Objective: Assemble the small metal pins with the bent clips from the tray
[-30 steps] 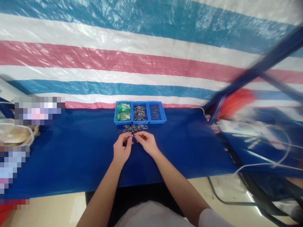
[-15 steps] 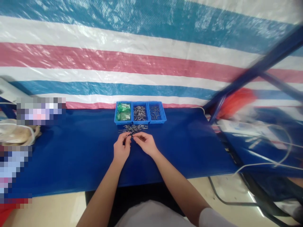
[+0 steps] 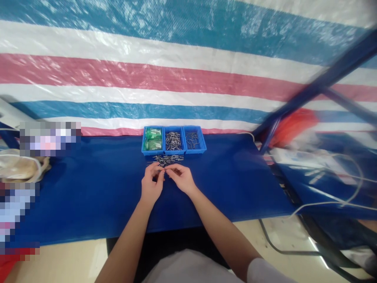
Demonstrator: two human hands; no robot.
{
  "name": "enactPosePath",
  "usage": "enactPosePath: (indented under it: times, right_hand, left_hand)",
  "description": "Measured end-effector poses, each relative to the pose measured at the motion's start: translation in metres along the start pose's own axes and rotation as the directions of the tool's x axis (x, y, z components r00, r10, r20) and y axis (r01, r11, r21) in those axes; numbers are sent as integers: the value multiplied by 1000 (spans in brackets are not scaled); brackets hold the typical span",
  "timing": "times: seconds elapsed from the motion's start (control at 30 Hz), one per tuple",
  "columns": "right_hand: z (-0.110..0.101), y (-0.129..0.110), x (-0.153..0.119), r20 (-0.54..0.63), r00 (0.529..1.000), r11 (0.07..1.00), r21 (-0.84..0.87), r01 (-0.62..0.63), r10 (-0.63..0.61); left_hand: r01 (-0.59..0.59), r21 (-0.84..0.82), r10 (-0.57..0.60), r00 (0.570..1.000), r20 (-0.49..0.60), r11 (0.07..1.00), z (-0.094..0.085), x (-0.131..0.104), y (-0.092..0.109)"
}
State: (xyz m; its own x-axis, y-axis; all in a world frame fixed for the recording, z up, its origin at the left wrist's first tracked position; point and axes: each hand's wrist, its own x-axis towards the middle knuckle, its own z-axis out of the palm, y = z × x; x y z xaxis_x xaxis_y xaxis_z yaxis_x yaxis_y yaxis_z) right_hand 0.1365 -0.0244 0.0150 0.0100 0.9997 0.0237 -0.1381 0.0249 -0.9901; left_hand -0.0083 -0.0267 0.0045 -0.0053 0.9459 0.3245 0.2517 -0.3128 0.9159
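Observation:
My left hand (image 3: 152, 181) and my right hand (image 3: 182, 179) meet fingertip to fingertip over the blue tabletop. Both are closed in a pinch; whatever sits between the fingers is too small to make out. Just beyond the fingertips lies a loose pile of thin metal pins (image 3: 168, 159), partly covered by my left fingers. Behind the pile stand three joined blue bins. In the left bin (image 3: 143, 146) are green-and-clear plastic packets (image 3: 154, 139). The middle bin (image 3: 174, 153) holds many short metal pins (image 3: 173, 140). A few thin, dark metal pieces (image 3: 192, 140) lie in the right bin (image 3: 200, 151).
A striped plastic sheet (image 3: 176, 94) hangs behind the table (image 3: 97, 188). Blue metal frame bars (image 3: 297, 94) rise at the right. Beyond them are a red plastic bag (image 3: 294, 125) and a white cable (image 3: 318, 203). A bag (image 3: 20, 167) sits at the left edge.
My fingertips have drawn slightly closer together. The metal piece that showed between them earlier is now hardly visible. The bins and the pile look the same.

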Motion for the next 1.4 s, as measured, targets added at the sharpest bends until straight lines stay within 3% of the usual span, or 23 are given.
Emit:
enactPosePath:
  times: [0.27, 0.47, 0.83, 1.07, 1.23, 1.4]
  right_hand:
    - [1, 3, -2, 25, 999, 996, -81, 36, -34]
    - [0, 3, -3, 107, 984, 970, -180, 160, -143]
    - [1, -3, -5, 150, 957, 910, -302, 284, -249]
    - [1, 2, -4, 66, 979, 949, -241, 205, -195]
    - [1, 4, 0, -14, 997, 997, -37, 72, -73]
    - [0, 3, 1, 17, 1000, 999, 44, -9, 9]
  left_hand:
    - [55, 103, -55, 998, -7, 993, -4, -1, -1]
    - [62, 150, -64, 998, 6, 987, -6, -2, 0]
    - [35, 65, -33, 999, -41, 997, -5, -7, -2]
    - [-31, 21, 31, 1000, -1, 999, -5, -6, -3]
    - [-59, 83, 59, 998, 8, 995, -1, -4, -4]
    - [-101, 88, 102, 995, -9, 991, 1, -4, -6]
